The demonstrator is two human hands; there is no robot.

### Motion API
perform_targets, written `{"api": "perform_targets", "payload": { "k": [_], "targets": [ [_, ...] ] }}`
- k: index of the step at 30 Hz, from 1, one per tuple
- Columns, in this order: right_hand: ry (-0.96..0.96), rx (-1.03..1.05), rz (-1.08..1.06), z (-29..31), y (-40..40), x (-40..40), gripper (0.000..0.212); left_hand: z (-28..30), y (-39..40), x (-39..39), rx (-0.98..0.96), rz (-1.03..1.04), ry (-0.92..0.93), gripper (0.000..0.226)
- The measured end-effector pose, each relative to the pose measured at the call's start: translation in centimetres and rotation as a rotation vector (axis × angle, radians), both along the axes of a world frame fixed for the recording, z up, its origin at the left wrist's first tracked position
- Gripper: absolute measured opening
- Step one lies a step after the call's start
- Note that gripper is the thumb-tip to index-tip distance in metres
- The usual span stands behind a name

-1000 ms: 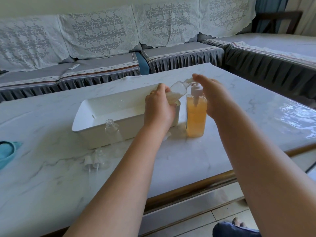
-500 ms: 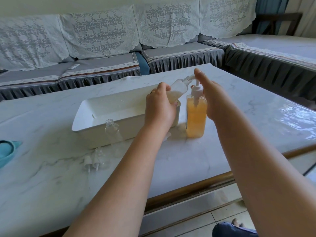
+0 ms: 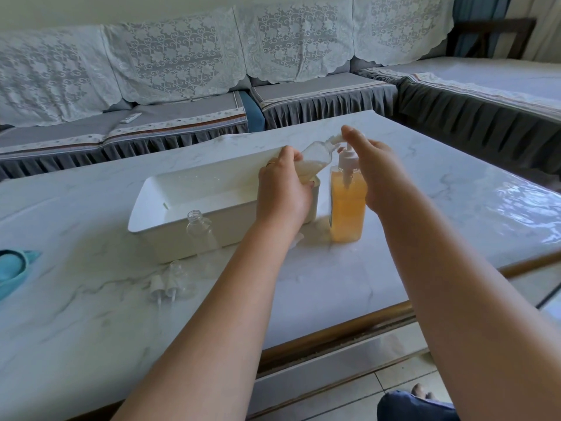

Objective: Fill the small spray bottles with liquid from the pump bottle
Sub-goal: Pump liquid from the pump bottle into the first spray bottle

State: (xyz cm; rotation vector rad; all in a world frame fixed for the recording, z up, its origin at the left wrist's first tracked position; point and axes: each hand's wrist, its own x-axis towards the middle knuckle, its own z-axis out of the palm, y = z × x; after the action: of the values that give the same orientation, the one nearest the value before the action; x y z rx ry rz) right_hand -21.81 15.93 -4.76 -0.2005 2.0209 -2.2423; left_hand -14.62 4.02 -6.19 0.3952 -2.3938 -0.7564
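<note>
Behind the right hand (image 3: 381,174), pump bottle (image 3: 347,208) head half hidden.

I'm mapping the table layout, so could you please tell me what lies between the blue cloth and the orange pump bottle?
In the head view, between the blue cloth and the pump bottle lie the white tray and an uncapped clear bottle.

Table (image 3: 303,287) centre: tray (image 3: 194,205), with the pump bottle (image 3: 347,208) upright just beside it at 3 o'clock. Left hand (image 3: 282,192) at the tray's near right corner holds a small bottle (image 3: 315,158) tilted toward 2 o'clock, its neck at the pump spout; right hand (image 3: 376,171) over the pump head. From the tray, an uncapped bottle (image 3: 202,232) stands against its wall at 6 o'clock, two spray caps (image 3: 164,287) lie farther toward 7 o'clock; sofa (image 3: 182,110) behind the table at 12 o'clock
</note>
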Motion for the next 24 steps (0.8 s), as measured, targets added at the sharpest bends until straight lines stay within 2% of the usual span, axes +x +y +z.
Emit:
{"api": "perform_targets", "payload": {
  "k": [4, 7, 11, 17, 24],
  "targets": [
    [-0.04, 0.009, 0.025, 0.4, 0.2, 0.5, 0.038, 0.2, 0.0, 0.0, -0.005, 0.005, 0.024, 0.036],
    [-0.047, 0.028, 0.012, 0.4, 0.1, 0.6, 0.048, 0.1, -0.1, 0.0, 0.0, -0.004, 0.024, 0.036],
    [-0.049, 0.016, 0.008, 0.4, 0.0, 0.6, 0.05, 0.1, -0.1, -0.1, 0.006, -0.003, 0.025, 0.036],
    [-0.034, -0.065, -0.028, 0.2, -0.2, 0.1, 0.06, 0.0, 0.0, 0.0, 0.003, -0.012, 0.008, 0.036],
    [0.028, -0.073, -0.109, -0.2, -0.9, 0.2, 0.05, -0.4, -0.2, 0.1, -0.02, 0.003, -0.015, 0.033]
  ]
}}
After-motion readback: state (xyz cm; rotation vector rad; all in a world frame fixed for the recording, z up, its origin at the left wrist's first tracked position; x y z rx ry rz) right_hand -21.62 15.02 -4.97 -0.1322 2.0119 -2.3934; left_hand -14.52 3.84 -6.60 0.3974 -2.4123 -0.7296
